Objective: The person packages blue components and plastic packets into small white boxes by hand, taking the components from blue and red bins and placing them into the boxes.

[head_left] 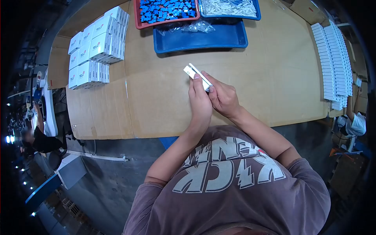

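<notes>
Over the middle of the cardboard-covered table (156, 94), both my hands are closed around a small white carton (189, 71). My left hand (201, 100) grips it from the left, its thumb lying along the face. On the other side my right hand (226, 98) wraps the lower right end, thumb near the bottom corner. The carton is tilted, its upper end pointing away from me and to the left. A dark slit runs along its upper right side. My palms hide its lower part.
Stacked white boxes (92, 47) stand at the left, and tall stacks (331, 62) line the right edge. At the back are a red tray (138, 19) of blue pieces, a tray of white pieces (229, 7) and a blue tray (201, 41) with clear plastic. People (43, 137) are at both sides.
</notes>
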`<state>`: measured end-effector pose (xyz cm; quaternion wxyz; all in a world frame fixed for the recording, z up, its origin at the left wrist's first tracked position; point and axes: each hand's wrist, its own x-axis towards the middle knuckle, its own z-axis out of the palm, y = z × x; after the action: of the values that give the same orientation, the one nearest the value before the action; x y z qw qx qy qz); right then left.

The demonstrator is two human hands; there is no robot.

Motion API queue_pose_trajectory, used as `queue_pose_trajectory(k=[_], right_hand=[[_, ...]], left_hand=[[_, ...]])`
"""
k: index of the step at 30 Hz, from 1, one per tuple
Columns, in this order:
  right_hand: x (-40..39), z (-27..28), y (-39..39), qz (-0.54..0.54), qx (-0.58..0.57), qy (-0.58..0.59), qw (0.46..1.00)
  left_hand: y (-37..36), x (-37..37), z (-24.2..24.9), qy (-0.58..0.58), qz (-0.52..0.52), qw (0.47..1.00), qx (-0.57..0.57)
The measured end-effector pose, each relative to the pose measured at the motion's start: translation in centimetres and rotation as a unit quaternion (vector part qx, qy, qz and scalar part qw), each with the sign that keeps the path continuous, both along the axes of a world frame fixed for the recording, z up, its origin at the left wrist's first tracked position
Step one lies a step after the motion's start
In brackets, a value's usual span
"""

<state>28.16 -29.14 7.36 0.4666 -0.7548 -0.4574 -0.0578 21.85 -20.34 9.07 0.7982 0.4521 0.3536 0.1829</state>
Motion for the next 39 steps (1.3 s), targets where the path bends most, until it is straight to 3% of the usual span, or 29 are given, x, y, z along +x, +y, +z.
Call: queue_pose_trajectory(k=[9,13,15,18,21,24,27,28,31,32,35,39], right_hand=[[-0.3,0.0,0.1,0.015,0.020,0.026,0.999],[0.8,1.9,-0.6,0.083,0.028,0.169,0.982],[1.6,2.6,-1.3,0.087,0.027,0.231,0.969],[2.7,5.1,-2.2,0.061,0.037,0.582,0.810],[2.9,7.9,-2.4,0.085,0.017,0.616,0.783],[2.8,7.2,-1.9,0.078,0.017,0.564,0.822],[1.9,6.6,-0.9,0.072,0.069,0.532,0.841],[1.3,6.2,-0.7,0.070,0.093,0.524,0.844],[0.1,5.4,-0.3,0.051,0.082,0.379,0.920],[0.0,5.3,-0.2,0.037,0.053,0.285,0.956],[-0.8,6.6,-0.2,0.028,-0.001,0.198,0.980],[-1.6,5.4,0.1,0.039,0.035,0.165,0.985]], left_hand=[[0.2,-0.4,-1.1,-0.024,0.013,0.999,-0.024],[1.6,-0.4,-1.4,-0.121,-0.008,0.993,0.009],[2.2,-0.4,0.5,-0.143,-0.038,0.982,0.114],[3.2,-0.5,1.3,-0.170,-0.104,0.943,0.268],[3.5,-0.9,1.1,-0.179,-0.174,0.907,0.340],[3.4,-0.8,1.5,-0.194,-0.183,0.891,0.369],[2.7,-0.5,1.7,-0.214,-0.066,0.965,0.135],[2.3,-0.5,1.5,-0.178,-0.055,0.975,0.123],[2.3,-0.8,2.1,-0.121,-0.089,0.988,0.047],[1.8,-0.6,2.8,-0.110,-0.066,0.990,0.055],[1.6,-0.6,3.3,-0.137,-0.047,0.987,0.077],[1.2,-0.4,2.7,-0.177,-0.026,0.980,0.091]])
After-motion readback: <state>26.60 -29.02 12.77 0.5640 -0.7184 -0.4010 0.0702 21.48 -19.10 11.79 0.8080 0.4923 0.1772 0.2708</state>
